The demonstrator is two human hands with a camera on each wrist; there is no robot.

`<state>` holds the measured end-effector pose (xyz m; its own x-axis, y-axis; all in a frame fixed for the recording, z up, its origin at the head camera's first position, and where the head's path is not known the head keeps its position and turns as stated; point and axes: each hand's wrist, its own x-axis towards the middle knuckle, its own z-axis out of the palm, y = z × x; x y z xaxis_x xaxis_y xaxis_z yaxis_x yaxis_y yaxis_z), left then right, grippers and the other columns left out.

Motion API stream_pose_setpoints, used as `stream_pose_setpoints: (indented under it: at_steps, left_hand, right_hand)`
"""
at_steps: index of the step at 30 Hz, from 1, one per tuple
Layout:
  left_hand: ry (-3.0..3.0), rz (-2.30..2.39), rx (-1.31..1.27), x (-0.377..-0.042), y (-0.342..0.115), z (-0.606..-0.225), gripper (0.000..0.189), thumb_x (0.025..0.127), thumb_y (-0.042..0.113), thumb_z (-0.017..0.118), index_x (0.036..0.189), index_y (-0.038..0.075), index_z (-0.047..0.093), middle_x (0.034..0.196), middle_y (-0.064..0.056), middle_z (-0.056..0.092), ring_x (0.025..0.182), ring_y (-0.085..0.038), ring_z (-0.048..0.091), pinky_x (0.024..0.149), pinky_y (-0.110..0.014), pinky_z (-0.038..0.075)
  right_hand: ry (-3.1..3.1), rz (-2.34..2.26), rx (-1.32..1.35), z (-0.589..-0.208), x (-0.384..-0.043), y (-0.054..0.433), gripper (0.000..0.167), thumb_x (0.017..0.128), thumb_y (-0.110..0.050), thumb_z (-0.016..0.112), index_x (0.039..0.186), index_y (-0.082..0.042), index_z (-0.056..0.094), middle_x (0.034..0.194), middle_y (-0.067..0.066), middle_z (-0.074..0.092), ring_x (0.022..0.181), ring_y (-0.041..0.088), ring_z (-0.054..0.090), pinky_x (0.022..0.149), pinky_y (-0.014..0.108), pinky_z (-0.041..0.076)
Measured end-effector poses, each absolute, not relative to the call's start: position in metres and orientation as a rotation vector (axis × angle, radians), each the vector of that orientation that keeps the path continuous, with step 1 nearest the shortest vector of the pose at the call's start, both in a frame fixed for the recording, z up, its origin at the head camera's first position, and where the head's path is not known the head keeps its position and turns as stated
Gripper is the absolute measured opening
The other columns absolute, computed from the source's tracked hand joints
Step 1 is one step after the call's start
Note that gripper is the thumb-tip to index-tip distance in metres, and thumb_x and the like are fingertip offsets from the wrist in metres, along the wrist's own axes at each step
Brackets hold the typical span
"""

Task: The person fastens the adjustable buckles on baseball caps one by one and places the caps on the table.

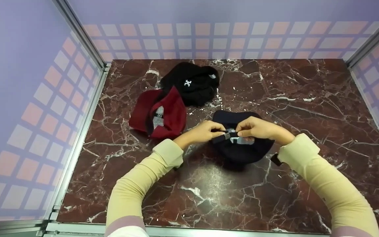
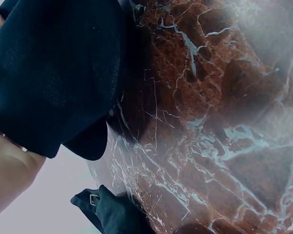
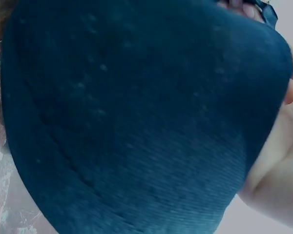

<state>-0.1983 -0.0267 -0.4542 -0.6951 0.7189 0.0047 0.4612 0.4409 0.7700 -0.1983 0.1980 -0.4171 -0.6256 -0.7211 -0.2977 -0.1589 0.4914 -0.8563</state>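
Note:
A dark navy cap is held just over the marble table, its pale inner lining showing through the back opening. Across that opening runs an adjustment strap with a small metal buckle. My left hand pinches the strap on the buckle's left side. Thumb and fingers of my right hand pinch it on the right. In the left wrist view the cap's dark fabric covers the fingertips of the left hand. The crown fills most of the right wrist view, beside the right hand.
A red cap lies left of my hands, its opening facing up. Behind it, touching, rests a black cap with a small white emblem. Patterned panels enclose the marble table at the back and sides.

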Motion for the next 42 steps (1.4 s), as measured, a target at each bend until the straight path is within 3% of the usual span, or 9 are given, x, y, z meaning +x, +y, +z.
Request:
stream_pose_setpoints:
  at_steps: [7,14,18,22,26,32,36,42]
  left_hand:
    - [2.355,1.139,0.994,-0.198,-0.024,-0.454,0.018,0.087,0.018,0.054,0.091,0.005,0.066,0.079,-0.004,0.063,0.072,-0.007,0.048,0.070,-0.018,0.039]
    - [2.356,1.147,1.004,-0.199,-0.020,-0.453,0.020,0.087,0.019,0.054,0.092,0.004,0.066,0.078,-0.006,0.063,0.072,-0.007,0.048,0.070,-0.017,0.039]
    - [2.294,1.163,0.963,-0.201,-0.020,-0.450,0.023,0.089,0.018,0.051,0.096,0.001,0.065,0.088,-0.010,0.065,0.078,-0.007,0.050,0.075,-0.018,0.040]
    - [2.155,1.260,0.798,-0.203,-0.022,-0.446,0.027,0.090,0.018,0.048,0.101,-0.001,0.064,0.102,-0.012,0.063,0.088,-0.006,0.053,0.081,-0.018,0.041]
    - [2.080,1.253,0.774,-0.203,-0.021,-0.442,0.029,0.087,0.022,0.054,0.105,0.002,0.063,0.105,-0.011,0.063,0.092,-0.009,0.054,0.082,-0.021,0.043]
    - [2.130,1.129,0.869,-0.204,-0.018,-0.443,0.033,0.081,0.025,0.062,0.108,0.006,0.062,0.108,-0.006,0.063,0.101,-0.013,0.055,0.085,-0.022,0.043]
    - [2.152,1.112,0.873,-0.203,-0.017,-0.444,0.032,0.081,0.024,0.063,0.107,0.005,0.062,0.109,-0.006,0.063,0.105,-0.015,0.054,0.090,-0.024,0.041]
    - [2.180,1.075,0.907,-0.203,-0.016,-0.444,0.034,0.082,0.024,0.062,0.110,0.006,0.061,0.112,-0.005,0.061,0.109,-0.017,0.053,0.093,-0.026,0.039]
  right_hand:
    - [2.132,-1.089,-0.716,-0.417,-0.198,0.191,0.018,0.086,-0.006,0.053,0.086,0.009,0.061,0.059,0.003,0.050,0.045,0.005,0.043,0.044,0.021,0.038]
    - [2.153,-1.073,-0.734,-0.417,-0.199,0.187,0.016,0.087,-0.008,0.053,0.085,0.006,0.061,0.059,0.007,0.051,0.047,0.008,0.044,0.046,0.022,0.038]
    - [2.151,-1.059,-0.738,-0.417,-0.199,0.186,0.015,0.087,-0.008,0.052,0.085,0.003,0.061,0.062,0.013,0.052,0.047,0.007,0.045,0.046,0.022,0.039]
    - [2.153,-1.067,-0.708,-0.416,-0.200,0.186,0.015,0.087,-0.008,0.053,0.085,0.005,0.061,0.062,0.010,0.053,0.047,0.007,0.046,0.046,0.021,0.040]
    - [2.144,-1.079,-0.714,-0.416,-0.200,0.186,0.016,0.086,-0.008,0.053,0.086,0.005,0.062,0.062,0.004,0.053,0.047,0.006,0.046,0.046,0.021,0.040]
    - [2.117,-1.106,-0.726,-0.416,-0.199,0.185,0.016,0.085,-0.009,0.055,0.085,0.007,0.061,0.063,0.006,0.053,0.047,0.003,0.045,0.046,0.020,0.039]
    - [2.114,-1.096,-0.704,-0.416,-0.199,0.185,0.017,0.084,-0.011,0.057,0.087,0.006,0.060,0.069,0.007,0.057,0.056,0.006,0.052,0.053,0.021,0.043]
    - [2.074,-0.959,-0.704,-0.416,-0.200,0.185,0.028,0.082,-0.020,0.061,0.101,0.001,0.057,0.093,0.013,0.062,0.076,0.010,0.058,0.068,0.027,0.047]
